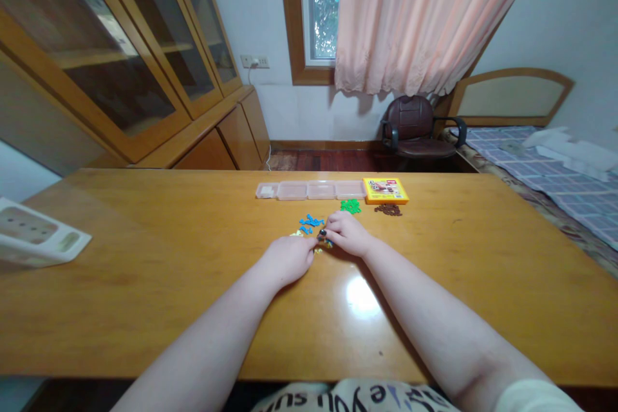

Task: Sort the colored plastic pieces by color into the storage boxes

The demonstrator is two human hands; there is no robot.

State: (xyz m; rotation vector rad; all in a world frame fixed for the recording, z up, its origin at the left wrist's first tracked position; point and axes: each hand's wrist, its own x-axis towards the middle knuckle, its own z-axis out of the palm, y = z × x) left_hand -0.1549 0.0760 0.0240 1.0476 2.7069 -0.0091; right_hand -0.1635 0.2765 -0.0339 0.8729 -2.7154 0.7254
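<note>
Meeting at the fingertips, left of the yellow box (386, 190) and on its near side, the left hand (288, 259) and right hand (346, 232) bend over small pale-yellow pieces (318, 250); whether either is clamped on one cannot be told. Blue pieces (311, 223) also lie left of the box, green pieces (350, 206) off its near left corner, brown pieces (389, 209) along its near edge. The step in hand appears to be fingertip work on single pieces; the next move seems to call for a light, precise pinch, one hand steadying.
</note>
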